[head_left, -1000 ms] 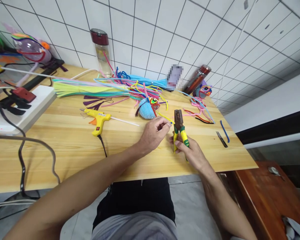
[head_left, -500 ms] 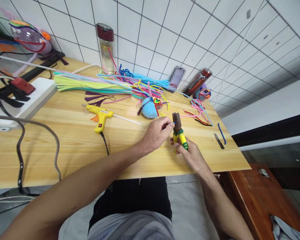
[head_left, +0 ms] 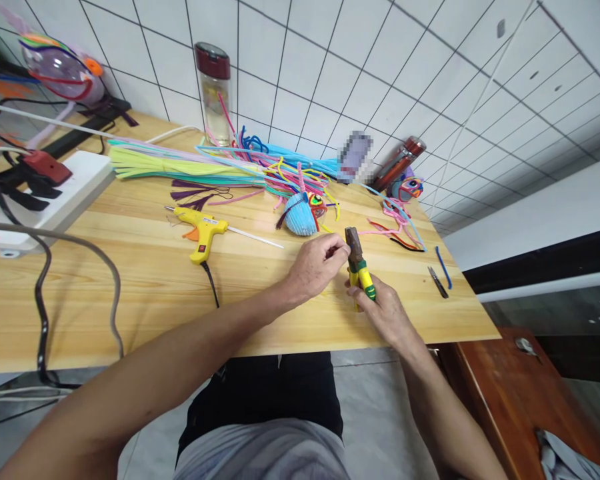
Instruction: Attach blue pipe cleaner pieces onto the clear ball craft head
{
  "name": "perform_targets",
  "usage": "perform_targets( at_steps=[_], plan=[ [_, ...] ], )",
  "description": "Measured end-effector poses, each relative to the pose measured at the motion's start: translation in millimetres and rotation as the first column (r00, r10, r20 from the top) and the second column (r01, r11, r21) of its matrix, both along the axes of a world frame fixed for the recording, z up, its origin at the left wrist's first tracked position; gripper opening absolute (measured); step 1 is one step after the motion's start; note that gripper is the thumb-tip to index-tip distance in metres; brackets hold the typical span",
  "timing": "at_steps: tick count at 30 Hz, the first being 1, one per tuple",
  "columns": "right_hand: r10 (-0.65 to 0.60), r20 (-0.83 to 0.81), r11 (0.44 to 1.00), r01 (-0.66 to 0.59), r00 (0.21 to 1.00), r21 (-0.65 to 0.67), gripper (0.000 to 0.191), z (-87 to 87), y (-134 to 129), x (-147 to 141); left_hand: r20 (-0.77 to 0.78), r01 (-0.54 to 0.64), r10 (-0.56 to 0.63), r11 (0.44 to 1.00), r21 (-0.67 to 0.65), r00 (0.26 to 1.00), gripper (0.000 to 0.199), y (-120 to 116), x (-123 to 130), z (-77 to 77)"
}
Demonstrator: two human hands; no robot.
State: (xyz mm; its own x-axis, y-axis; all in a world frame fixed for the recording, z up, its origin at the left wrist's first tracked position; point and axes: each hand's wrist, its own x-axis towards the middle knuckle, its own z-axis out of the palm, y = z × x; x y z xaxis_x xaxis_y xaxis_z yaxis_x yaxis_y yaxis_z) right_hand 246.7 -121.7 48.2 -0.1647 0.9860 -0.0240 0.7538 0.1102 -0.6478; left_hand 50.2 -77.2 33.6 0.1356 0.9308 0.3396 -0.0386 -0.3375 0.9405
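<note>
The right hand (head_left: 383, 308) is wrapped around the handles of the green and yellow pliers (head_left: 362, 268). The left hand (head_left: 314, 265) pinches a tiny blue bit (head_left: 351, 249), mostly hidden, right by the pliers' metal end. I can't tell if the pliers bite it. Past the left hand, a yellow glue gun (head_left: 206, 233) lies left of a light blue toy (head_left: 300, 216).

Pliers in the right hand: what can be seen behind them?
Beyond the pliers, a pink fuzzy stem lies on the wooden tabletop. The pliers and right hand block what is directly behind them, so that cannot be seen.
</note>
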Motion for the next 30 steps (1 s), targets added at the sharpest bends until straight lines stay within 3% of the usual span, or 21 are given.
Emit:
perform_targets(
  at_steps=[17, 25, 30],
  plan=[
    [0.027, 0.086, 0.997, -0.033, 0.996, 0.073, 0.02, -2.4, 0, 6, -0.036, 0.046, -0.045, 0.999, 0.015, 0.998, 0.02, 1, -1, -1.9],
    [-0.02, 0.025, 0.994, 0.017, 0.999, 0.112, 0.019, -24.3, 8, 1, -0.08, 0.031, -0.028, 0.999, 0.028, 0.996, 0.019, 4, -1, -5.5],
    [-0.01, 0.016, 0.993, 0.008, 1.0, 0.114, 0.021, -28.3, 6, 3, -0.103, 0.044, -0.04, 0.998, 0.036, 0.994, 0.017, 1, -2, -4.8]
  ],
)
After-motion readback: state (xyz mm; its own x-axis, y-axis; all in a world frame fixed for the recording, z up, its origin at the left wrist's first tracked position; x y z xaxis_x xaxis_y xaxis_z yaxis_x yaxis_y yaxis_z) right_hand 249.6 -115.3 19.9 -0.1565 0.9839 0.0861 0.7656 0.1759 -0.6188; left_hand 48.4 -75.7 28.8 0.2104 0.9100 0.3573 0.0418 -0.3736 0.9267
